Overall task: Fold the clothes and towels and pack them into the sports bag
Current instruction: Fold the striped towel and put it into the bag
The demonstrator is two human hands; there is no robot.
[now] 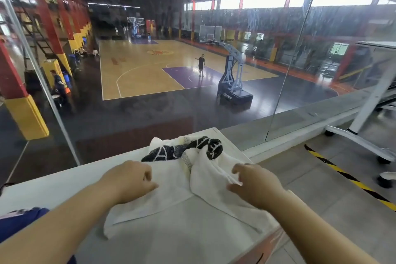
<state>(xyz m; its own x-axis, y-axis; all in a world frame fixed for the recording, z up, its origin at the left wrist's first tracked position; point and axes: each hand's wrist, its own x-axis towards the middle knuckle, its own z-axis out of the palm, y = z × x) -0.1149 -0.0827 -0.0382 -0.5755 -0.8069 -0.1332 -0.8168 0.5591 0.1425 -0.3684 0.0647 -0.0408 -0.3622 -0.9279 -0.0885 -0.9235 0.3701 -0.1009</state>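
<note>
Lower centre of frame: left hand (130, 180) and right hand (255, 184) each pinch the white towel (171, 195) on the counter (64, 180)

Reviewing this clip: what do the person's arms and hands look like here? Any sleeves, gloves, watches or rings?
Both forearms are bare as far as the frame shows: no sleeves reach them. The left hand and right hand wear no gloves, and no watch, bracelet or ring is visible on the sides facing the camera. Dark blue fabric sits at the lower left edge; whether it is worn clothing cannot be told.
</note>
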